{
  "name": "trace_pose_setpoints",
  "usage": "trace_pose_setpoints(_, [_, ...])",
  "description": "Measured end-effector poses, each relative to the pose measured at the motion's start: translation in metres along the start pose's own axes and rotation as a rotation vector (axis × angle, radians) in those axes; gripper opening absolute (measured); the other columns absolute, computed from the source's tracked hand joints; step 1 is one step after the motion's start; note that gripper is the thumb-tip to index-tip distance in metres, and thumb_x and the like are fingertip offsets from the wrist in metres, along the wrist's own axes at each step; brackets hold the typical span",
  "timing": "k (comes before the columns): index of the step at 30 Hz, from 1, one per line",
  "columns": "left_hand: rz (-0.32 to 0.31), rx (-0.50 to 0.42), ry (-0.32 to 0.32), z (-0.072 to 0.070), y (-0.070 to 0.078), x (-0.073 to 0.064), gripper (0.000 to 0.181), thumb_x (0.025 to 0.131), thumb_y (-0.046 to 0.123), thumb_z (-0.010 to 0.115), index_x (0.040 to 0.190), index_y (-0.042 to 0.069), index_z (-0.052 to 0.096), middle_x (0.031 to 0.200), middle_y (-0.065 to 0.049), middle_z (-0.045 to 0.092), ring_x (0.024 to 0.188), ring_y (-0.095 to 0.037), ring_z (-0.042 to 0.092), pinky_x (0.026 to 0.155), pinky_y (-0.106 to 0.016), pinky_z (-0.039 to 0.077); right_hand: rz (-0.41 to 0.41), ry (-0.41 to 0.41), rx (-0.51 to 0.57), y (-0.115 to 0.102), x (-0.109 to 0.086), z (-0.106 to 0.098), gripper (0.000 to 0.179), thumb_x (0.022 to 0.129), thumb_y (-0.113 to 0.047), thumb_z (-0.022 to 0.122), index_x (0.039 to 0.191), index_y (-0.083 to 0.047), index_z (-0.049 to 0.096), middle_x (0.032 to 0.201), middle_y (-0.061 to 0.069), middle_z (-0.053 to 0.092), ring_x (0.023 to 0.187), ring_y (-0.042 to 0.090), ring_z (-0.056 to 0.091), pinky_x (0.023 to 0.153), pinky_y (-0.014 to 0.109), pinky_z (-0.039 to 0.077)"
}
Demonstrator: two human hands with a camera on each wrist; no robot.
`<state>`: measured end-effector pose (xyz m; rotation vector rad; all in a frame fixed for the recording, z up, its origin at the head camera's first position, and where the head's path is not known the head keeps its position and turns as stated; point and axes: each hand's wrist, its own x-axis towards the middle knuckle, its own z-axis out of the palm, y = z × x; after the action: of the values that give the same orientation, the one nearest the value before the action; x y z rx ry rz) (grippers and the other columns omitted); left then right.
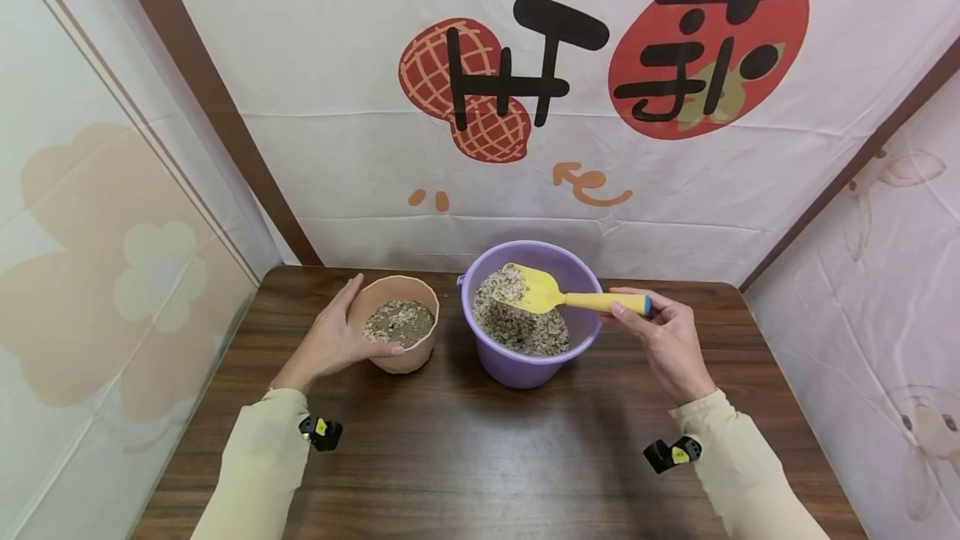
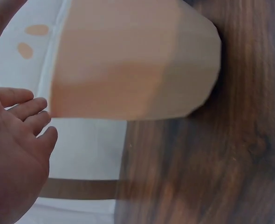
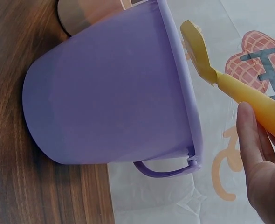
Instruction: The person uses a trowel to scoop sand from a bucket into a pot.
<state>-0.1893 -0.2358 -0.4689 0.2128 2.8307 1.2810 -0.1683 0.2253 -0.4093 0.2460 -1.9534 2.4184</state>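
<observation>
The right hand pinches the yellow scoop by the back part of its handle, between thumb and fingers, close to the blue end. The scoop is over the purple bucket, and its long way goes side to side, with the wide blade pointing left toward the peach pot. The left hand is spread beside the pot, thumb along the near rim; I can't tell how hard it touches. Both tubs stand on the table, just apart. From the head you can see grains in the bucket, some on the blade, and a few in the pot. Only the right wrist view shows the blade up above the bucket's rim, with a gap between.
</observation>
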Motion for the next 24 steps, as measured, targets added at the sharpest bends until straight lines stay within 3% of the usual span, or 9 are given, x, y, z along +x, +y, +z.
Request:
trace_pose_setpoints(9, [0.01, -0.003, 0.001, 0.006, -0.017, -0.001, 0.137, 0.063, 0.05, 0.096, 0.163, 0.007, 0.013, 0.165, -0.021, 0.021, 0.146, -0.044, 0.029, 0.113, -0.062, 0.031, 0.001, -0.009, -0.005, -0.002, 0.0, 0.0, 0.034, 0.095, 0.002, 0.069, 0.125, 0.016, 0.06, 0.11, 0.011, 0.073, 0.096, 0.022, 0.074, 0.094, 0.044, 0.054])
trace_pose_setpoints(24, [-0.012, -0.043, 0.009, 0.012, -0.029, -0.001, 0.134, 0.064, 0.048, 0.096, 0.163, 0.005, 0.016, 0.162, -0.024, 0.027, 0.143, -0.044, 0.033, 0.113, -0.061, 0.032, -0.011, -0.018, 0.005, -0.002, 0.002, 0.003, 0.03, 0.096, 0.002, 0.067, 0.123, 0.014, 0.063, 0.111, 0.012, 0.072, 0.095, 0.022, 0.074, 0.091, 0.04, 0.056])
